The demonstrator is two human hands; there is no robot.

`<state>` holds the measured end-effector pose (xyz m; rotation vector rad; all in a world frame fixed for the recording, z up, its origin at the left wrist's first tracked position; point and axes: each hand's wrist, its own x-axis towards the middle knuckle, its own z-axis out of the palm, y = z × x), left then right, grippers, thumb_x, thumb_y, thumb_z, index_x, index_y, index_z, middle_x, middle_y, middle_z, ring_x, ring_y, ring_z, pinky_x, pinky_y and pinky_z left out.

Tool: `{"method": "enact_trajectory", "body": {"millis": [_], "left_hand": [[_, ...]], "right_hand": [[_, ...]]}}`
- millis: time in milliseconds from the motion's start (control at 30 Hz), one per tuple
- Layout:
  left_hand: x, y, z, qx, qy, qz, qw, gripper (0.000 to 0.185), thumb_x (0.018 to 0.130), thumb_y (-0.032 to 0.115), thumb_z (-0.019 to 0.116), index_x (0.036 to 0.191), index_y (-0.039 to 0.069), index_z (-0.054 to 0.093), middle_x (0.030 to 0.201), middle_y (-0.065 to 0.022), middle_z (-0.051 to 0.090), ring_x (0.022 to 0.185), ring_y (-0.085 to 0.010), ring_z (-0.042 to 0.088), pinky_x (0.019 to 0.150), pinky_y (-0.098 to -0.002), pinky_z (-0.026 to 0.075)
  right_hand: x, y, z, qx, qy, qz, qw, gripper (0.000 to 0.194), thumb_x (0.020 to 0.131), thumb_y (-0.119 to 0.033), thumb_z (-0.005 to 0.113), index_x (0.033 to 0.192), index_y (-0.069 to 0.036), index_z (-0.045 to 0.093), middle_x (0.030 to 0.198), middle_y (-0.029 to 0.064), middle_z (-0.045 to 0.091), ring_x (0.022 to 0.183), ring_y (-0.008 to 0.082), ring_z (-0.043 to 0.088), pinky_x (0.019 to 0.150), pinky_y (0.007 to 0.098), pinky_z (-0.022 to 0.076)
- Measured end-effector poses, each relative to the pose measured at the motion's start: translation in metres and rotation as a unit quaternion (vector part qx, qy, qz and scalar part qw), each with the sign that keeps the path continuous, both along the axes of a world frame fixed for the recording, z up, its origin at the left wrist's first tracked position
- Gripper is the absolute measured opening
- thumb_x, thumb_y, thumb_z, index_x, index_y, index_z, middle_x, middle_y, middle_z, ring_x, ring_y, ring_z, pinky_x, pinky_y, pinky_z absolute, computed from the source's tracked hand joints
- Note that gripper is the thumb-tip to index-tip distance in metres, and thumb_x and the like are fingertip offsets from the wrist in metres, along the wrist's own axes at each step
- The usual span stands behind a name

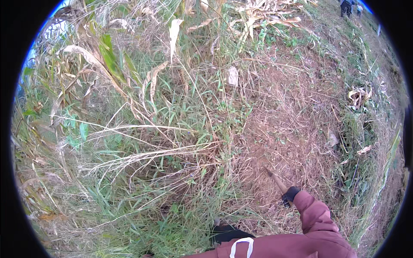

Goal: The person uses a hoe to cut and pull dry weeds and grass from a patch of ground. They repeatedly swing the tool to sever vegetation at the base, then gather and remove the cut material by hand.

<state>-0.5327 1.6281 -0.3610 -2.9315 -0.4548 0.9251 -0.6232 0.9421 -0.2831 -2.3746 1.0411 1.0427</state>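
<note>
My right hand, in a dark glove, grips the wooden handle of a hand tool. Its narrow dark metal end points away from me over bare soil and dry straw; the blade's full shape cannot be made out. What looks like my left hand is a small dark patch at the bottom edge, mostly cut off, so its fingers cannot be seen. Left of the tool, a clump of tall dry grass leans over to the left, its base beside the bare strip.
Standing dry maize plants and green weeds fill the left side. A heap of dry maize leaves lies at the top. Cut grass borders the soil strip on the right. A person is far off, top right.
</note>
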Motion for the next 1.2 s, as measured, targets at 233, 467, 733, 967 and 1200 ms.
{"method": "enact_trajectory", "body": {"millis": [233, 467, 733, 967, 1200], "left_hand": [[0.039, -0.017, 0.045, -0.062, 0.108, -0.047, 0.991, 0.029, 0.085, 0.038, 0.052, 0.097, 0.014, 0.063, 0.084, -0.0079, 0.067, 0.075, -0.0225, 0.064, 0.066, -0.0355, 0.050], [0.126, -0.091, 0.157, -0.204, 0.052, -0.336, 0.918, 0.030, 0.085, 0.039, 0.053, 0.097, 0.013, 0.063, 0.082, -0.0084, 0.067, 0.072, -0.0216, 0.065, 0.064, -0.0350, 0.050], [0.205, -0.301, 0.255, -0.359, -0.216, -0.342, 0.841, 0.043, 0.081, 0.028, 0.063, 0.120, 0.015, 0.052, 0.081, -0.0111, 0.065, 0.070, -0.0284, 0.064, 0.061, -0.0383, 0.050], [0.282, -0.441, 0.225, -0.418, -0.120, -0.379, 0.817, 0.042, 0.083, 0.028, 0.059, 0.122, 0.016, 0.050, 0.085, -0.0123, 0.066, 0.074, -0.0304, 0.064, 0.062, -0.0368, 0.050], [0.362, -0.538, 0.282, -0.435, -0.062, -0.450, 0.778, 0.043, 0.083, 0.028, 0.059, 0.122, 0.013, 0.051, 0.083, -0.0153, 0.064, 0.073, -0.0320, 0.062, 0.064, -0.0431, 0.049]], "right_hand": [[0.073, 0.001, 0.082, -0.156, -0.091, 0.030, 0.983, 0.026, 0.074, -0.025, 0.062, 0.097, -0.012, 0.063, 0.098, 0.0147, 0.064, 0.093, 0.0322, 0.062, 0.081, 0.0426, 0.0488], [0.103, 0.021, 0.084, -0.114, -0.081, -0.034, 0.990, 0.024, 0.083, -0.023, 0.054, 0.104, -0.015, 0.062, 0.106, 0.0131, 0.062, 0.101, 0.0308, 0.060, 0.082, 0.0434, 0.0492], [0.101, -0.057, 0.094, -0.136, -0.096, -0.025, 0.986, 0.026, 0.066, -0.024, 0.067, 0.089, -0.012, 0.067, 0.095, 0.0144, 0.065, 0.092, 0.0318, 0.062, 0.081, 0.0400, 0.0503], [0.130, -0.133, 0.087, -0.085, -0.044, -0.030, 0.995, 0.036, 0.056, -0.030, 0.073, 0.089, -0.018, 0.070, 0.093, 0.0111, 0.066, 0.088, 0.0283, 0.064, 0.080, 0.0367, 0.0512], [0.219, -0.167, 0.110, -0.032, 0.058, -0.064, 0.996, 0.036, 0.067, -0.030, 0.068, 0.099, -0.013, 0.067, 0.104, 0.0124, 0.064, 0.098, 0.0286, 0.061, 0.084, 0.0369, 0.0496]]}}
